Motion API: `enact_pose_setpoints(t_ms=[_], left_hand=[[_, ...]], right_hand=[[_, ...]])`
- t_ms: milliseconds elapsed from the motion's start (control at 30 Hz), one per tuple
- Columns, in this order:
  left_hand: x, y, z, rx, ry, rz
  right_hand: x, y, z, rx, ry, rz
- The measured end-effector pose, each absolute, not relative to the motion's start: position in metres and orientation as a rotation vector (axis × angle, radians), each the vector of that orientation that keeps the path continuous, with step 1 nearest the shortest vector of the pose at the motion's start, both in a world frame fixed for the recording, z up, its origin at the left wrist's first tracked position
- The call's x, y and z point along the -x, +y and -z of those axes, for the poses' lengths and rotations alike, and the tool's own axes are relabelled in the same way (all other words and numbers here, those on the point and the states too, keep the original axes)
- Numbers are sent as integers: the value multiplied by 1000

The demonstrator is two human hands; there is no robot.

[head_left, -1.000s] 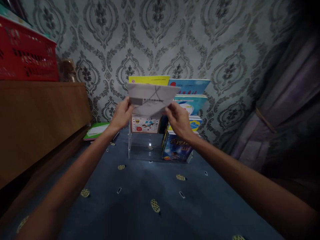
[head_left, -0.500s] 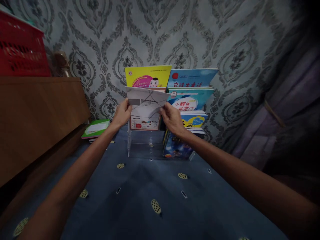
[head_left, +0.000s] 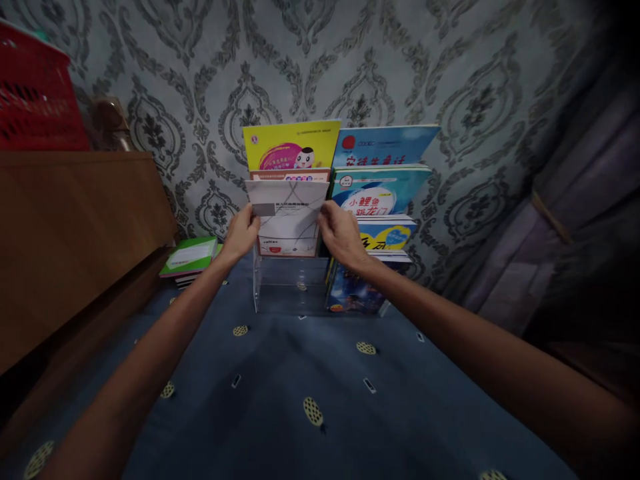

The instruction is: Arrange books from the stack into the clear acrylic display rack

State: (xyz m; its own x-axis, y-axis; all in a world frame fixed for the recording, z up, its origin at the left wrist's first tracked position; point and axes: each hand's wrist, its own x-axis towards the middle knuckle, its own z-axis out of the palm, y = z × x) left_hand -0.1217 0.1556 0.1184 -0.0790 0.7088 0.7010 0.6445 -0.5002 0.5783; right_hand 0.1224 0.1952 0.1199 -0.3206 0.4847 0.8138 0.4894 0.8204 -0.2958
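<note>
A white-grey booklet [head_left: 290, 212] with thin dark lines stands upright between my hands. My left hand [head_left: 243, 232] pinches its left edge, and my right hand [head_left: 342, 232] grips the right edge. It rests in front of a brown-topped book [head_left: 265, 175] and a yellow book [head_left: 295, 137] in the left half of a clear acrylic rack [head_left: 290, 285]. Filling the right half are a blue book [head_left: 385, 143], a teal book [head_left: 383, 190], a blue-and-yellow book [head_left: 390, 235] and a dark blue book [head_left: 355, 288]. The booklet's lower edge sits above the rack's front tier.
On the left, a green book [head_left: 189, 257] tops a small stack beside a wooden cabinet [head_left: 80, 227]. A red basket [head_left: 40, 100] stands on the cabinet. Blue patterned cloth [head_left: 270, 413] spreads below the rack; a tied curtain [head_left: 520, 247] hangs at right.
The booklet has moved down and straightened from a tilt, baring the top of the brown-topped book behind it. Both hands keep their hold.
</note>
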Motion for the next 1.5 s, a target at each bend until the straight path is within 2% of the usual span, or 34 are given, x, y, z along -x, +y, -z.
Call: enact_pose_setpoints(t_ms=[333, 567, 833, 1500], left_hand=[[120, 152, -101, -2175, 1884, -1649], [114, 141, -103, -2011, 2097, -1519], [117, 145, -103, -1987, 2095, -1436], [108, 149, -102, -1902, 2124, -1343]], right_hand=[[-131, 179, -101, 765, -2009, 10], [-126, 170, -80, 672, -1936, -230], [-122, 175, -77, 742, -1863, -338], [-125, 182, -74, 696, -1894, -343]])
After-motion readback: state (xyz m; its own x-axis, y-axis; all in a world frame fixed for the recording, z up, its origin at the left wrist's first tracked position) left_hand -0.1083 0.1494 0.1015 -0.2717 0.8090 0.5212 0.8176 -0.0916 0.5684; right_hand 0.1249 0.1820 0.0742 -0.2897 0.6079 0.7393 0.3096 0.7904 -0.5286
